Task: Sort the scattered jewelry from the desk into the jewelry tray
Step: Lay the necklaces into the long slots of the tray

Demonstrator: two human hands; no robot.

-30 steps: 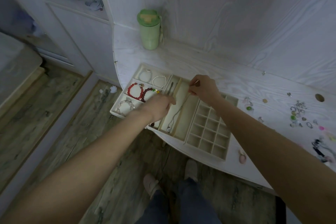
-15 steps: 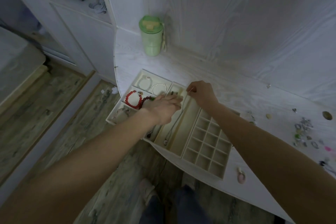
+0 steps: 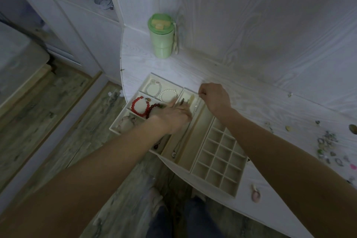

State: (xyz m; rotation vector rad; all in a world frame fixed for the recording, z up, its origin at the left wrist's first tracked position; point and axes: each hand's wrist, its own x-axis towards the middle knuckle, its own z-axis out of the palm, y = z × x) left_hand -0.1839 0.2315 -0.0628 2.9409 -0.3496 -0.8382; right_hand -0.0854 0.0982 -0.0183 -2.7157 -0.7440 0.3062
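White desk [image 3: 251,106]: right hand [image 3: 215,97] pinches necklace [image 3: 185,131] over jewelry tray [image 3: 199,141].

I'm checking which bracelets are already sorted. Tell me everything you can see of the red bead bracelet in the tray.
The red round-bead bracelet is a closed ring of glossy, evenly sized beads that look like glass or polished stone. It lies flat in a left-side compartment of the cream compartmented jewelry tray, the pale lining showing through its middle. A darker maroon bead bracelet lies against its right side in the same compartment. The left hand hovers just to its right; whether the hand touches it cannot be told.
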